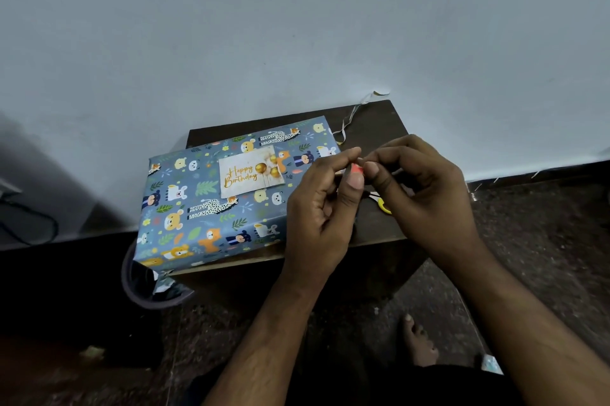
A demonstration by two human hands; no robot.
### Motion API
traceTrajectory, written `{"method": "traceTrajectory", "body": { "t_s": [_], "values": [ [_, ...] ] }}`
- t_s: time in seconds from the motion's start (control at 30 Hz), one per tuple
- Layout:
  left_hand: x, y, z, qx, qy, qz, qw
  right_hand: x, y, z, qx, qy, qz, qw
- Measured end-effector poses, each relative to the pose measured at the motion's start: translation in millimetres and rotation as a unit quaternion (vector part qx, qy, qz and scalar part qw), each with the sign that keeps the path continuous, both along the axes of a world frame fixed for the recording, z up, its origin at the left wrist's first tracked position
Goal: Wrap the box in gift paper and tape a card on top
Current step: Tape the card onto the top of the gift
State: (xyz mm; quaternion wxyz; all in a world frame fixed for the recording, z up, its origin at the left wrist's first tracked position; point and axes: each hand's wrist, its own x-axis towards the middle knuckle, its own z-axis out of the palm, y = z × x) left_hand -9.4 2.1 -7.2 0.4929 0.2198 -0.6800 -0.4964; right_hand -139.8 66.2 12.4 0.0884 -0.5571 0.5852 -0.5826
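The box [211,207], wrapped in blue animal-print gift paper, lies on a small dark wooden table [373,128]. A white "Happy Birthday" card [249,174] with gold balloons rests on its top face. My left hand [321,207] and my right hand [425,194] meet just right of the box, above the table. Both pinch a small tape roll with a red core [357,169] between their fingertips. Most of the roll is hidden by my fingers.
Yellow-handled scissors [384,205] lie on the table under my right hand. A thin curled paper strip [350,118] sits at the table's back right. A grey wall stands behind. A dark bag [145,293] hangs at the table's left front. My bare foot [421,343] is on the floor.
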Motion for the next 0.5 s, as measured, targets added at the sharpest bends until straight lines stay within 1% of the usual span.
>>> {"method": "traceTrajectory", "body": {
  "t_s": [0.07, 0.13, 0.27, 0.43, 0.5],
  "values": [
    [0.7, 1.0, -0.9, 0.002, 0.0, -0.011, 1.0, -0.6, -0.8, -0.7, 0.021, -0.036, 0.0, 0.999],
    [-0.1, 3.5, -1.8, 0.013, 0.003, -0.025, 1.0, -1.4, -0.6, -0.4, 0.041, -0.11, -0.009, 0.993],
    [-5.5, 10.9, -3.7, 0.007, 0.004, -0.055, 0.998, -1.6, 2.7, 4.4, 0.072, -0.281, -0.004, 0.957],
    [-13.4, 12.3, -4.1, 0.012, -0.005, -0.079, 0.997, -6.7, 4.2, 1.8, 0.113, -0.389, 0.017, 0.914],
    [-14.8, 13.8, -4.8, 0.028, -0.001, -0.093, 0.995, -10.7, 4.9, 0.9, 0.125, -0.408, 0.012, 0.904]
  ]
}}
